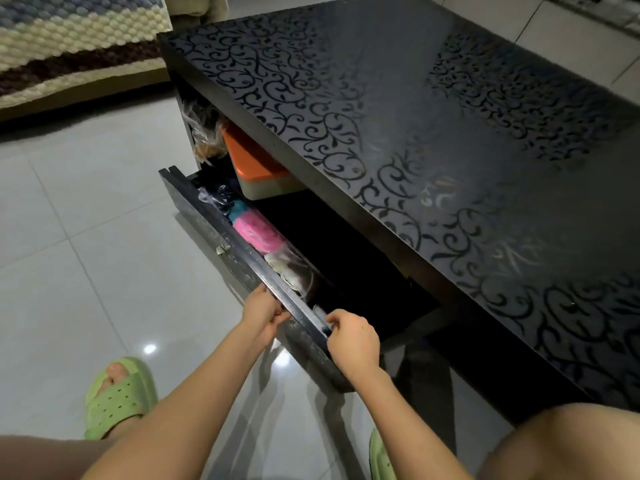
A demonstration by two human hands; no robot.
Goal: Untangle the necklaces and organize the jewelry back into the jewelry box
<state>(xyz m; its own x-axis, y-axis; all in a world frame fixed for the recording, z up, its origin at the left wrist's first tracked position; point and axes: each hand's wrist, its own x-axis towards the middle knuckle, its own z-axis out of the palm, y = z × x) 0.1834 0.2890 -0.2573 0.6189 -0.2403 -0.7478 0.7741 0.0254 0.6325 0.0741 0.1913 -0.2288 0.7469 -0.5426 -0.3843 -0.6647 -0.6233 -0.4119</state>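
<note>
A black drawer (pixel 221 233) stands partly pulled out from under a black table (pixel 433 140) with a swirl pattern. My left hand (pixel 263 315) grips the drawer's front panel from outside, fingers curled over its top edge. My right hand (pixel 351 339) grips the same edge a little nearer to me, fingers hooked inside. In the drawer lie a pink and teal bundle (pixel 256 230), a clear plastic bag (pixel 294 271) with pale items, and dark items (pixel 221 197) at the far end. No jewelry box or necklace is plainly visible.
An orange-lidded box (pixel 256 168) and plastic bags (pixel 204 133) sit on the shelf above the drawer. Grey glossy floor tiles (pixel 86 220) spread to the left. A woven mat (pixel 69 39) lies at top left. My feet wear green slippers (pixel 117 396).
</note>
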